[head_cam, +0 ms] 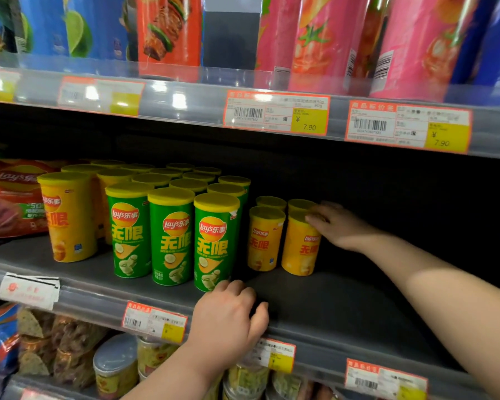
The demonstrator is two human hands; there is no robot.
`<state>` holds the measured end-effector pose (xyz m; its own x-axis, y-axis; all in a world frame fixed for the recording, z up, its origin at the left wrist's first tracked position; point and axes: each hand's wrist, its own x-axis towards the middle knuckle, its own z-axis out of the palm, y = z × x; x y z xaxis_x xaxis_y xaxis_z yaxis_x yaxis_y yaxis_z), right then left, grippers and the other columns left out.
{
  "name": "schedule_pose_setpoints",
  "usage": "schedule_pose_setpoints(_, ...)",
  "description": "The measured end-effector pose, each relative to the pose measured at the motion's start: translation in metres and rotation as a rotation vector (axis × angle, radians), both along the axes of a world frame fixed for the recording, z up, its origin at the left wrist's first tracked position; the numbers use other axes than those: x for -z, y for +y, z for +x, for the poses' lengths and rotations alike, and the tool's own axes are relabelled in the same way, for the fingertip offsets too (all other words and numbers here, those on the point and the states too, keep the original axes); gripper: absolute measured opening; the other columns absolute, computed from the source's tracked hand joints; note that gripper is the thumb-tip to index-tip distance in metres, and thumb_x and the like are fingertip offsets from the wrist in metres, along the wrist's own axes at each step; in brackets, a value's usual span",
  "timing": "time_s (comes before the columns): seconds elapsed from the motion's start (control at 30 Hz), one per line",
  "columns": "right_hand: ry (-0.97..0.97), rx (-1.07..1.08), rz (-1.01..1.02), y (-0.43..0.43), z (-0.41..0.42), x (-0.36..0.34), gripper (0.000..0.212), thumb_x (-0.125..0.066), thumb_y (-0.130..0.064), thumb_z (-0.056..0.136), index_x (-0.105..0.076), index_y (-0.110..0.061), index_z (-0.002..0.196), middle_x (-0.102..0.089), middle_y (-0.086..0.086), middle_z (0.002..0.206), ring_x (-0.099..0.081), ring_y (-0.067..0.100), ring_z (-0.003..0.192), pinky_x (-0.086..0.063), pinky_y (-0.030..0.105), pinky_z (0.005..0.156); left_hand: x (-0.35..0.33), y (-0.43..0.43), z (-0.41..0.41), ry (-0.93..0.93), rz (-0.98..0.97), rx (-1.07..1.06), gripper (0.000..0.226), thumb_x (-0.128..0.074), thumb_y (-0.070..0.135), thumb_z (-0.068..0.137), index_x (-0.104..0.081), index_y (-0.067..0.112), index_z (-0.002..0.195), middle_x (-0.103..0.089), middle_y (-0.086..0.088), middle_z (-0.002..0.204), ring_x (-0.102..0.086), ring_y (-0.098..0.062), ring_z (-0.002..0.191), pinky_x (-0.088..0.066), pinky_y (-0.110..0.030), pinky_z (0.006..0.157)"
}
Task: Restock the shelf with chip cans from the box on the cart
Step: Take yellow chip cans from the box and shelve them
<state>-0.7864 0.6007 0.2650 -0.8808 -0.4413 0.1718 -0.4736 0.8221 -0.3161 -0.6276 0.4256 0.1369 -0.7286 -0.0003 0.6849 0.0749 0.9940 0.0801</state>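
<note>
Resting on the lid of the yellow can [299, 249], the right hand [339, 226] shows no clear grip; the left hand [228, 313] lies loose and empty on the shelf [344, 298]. The can is likely light, stiff and smooth: grasp it around the body.

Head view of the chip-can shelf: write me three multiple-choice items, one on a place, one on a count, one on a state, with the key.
1. What does the right hand touch? A. a green can; B. the top of the front-right small yellow can; C. a price tag.
2. How many green cans stand in the front row? A. two; B. three; C. five.
3. How do those cans stand? A. upright, lids on; B. on their sides; C. upright, lids off.
Key: 1 B, its fingers lie on that can's lid; 2 B, three stand side by side in front; 3 A, each is upright under a yellow lid.
</note>
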Motion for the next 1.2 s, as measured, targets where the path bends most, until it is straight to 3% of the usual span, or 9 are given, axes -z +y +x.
schedule_pose_setpoints(0.17,0.13,-0.024,0.181,0.007,0.046,0.007,0.062,-0.043,-0.053,0.093,-0.025,-0.031,0.148,-0.012,-0.002,0.159,-0.024,0.025,0.142,-0.026,0.042,0.114,-0.002,-0.003,0.001,-0.019,-0.042,0.065,0.04,-0.043,0.047,0.082,-0.061,0.021,0.058,-0.057,0.002,0.06,-0.057,-0.021,0.054,-0.041,-0.026,0.042)
schedule_pose_setpoints(0.33,0.188,-0.031,0.382,0.005,0.101,0.021,0.059,-0.047,-0.05,0.092,-0.031,-0.03,0.146,-0.023,-0.005,0.156,-0.027,0.02,0.141,-0.023,0.038,0.115,-0.008,-0.009,0.007,-0.001,-0.073,0.189,0.037,-0.043,0.046,0.08,-0.057,0.019,0.06,-0.056,-0.001,0.059,-0.056,-0.023,0.052,-0.042,-0.027,0.043)
schedule_pose_setpoints(0.5,0.191,-0.04,0.4,0.005,0.149,0.041,0.051,-0.048,-0.053,0.09,-0.048,-0.029,0.134,-0.046,-0.005,0.14,-0.042,0.02,0.128,-0.034,0.037,0.107,-0.008,-0.012,0.023,-0.071,-0.146,0.259,0.035,-0.042,0.043,0.075,-0.063,0.016,0.076,-0.059,-0.002,0.071,-0.059,-0.026,0.062,-0.047,-0.034,0.051)
schedule_pose_setpoints(0.77,0.207,-0.073,0.435,0.005,0.206,0.069,0.053,-0.048,-0.046,0.091,-0.04,-0.028,0.14,-0.042,-0.004,0.141,-0.038,0.02,0.13,-0.031,0.037,0.108,0.005,-0.002,0.065,-0.125,-0.141,0.304,0.04,-0.045,0.044,0.072,-0.064,0.015,0.09,-0.062,-0.006,0.095,-0.06,-0.029,0.088,-0.053,-0.038,0.069)
schedule_pose_setpoints(0.97,0.212,-0.136,0.419,0.012,0.239,0.091,0.049,-0.047,-0.045,0.088,-0.047,-0.025,0.132,-0.047,-0.001,0.136,-0.042,0.023,0.126,-0.035,0.039,0.104,0.02,0.007,0.105,-0.231,-0.211,0.225,0.046,-0.038,0.048,0.068,-0.065,0.018,0.091,-0.063,-0.001,0.087,-0.062,-0.024,0.077,-0.051,-0.034,0.059)
schedule_pose_setpoints(1.1,0.159,-0.195,0.442,0.021,0.269,0.111,0.054,-0.033,-0.05,0.081,-0.054,-0.022,0.122,-0.055,0.002,0.123,-0.05,0.028,0.116,-0.042,0.041,0.095,0.034,0.023,0.142,-0.348,-0.162,0.195,0.043,-0.041,0.047,0.067,-0.064,0.017,0.086,-0.061,-0.001,0.082,-0.061,-0.025,0.072,-0.051,-0.035,0.058)
schedule_pose_setpoints(1.2,0.105,-0.214,0.485,0.031,0.294,0.127,0.046,-0.047,-0.045,0.087,-0.049,-0.022,0.127,-0.052,0.004,0.125,-0.046,0.028,0.118,-0.038,0.041,0.097,0.045,0.04,0.18,-0.439,-0.151,0.129,0.048,-0.038,0.05,0.067,-0.066,0.017,0.089,-0.062,-0.002,0.086,-0.063,-0.025,0.075,-0.051,-0.036,0.06)
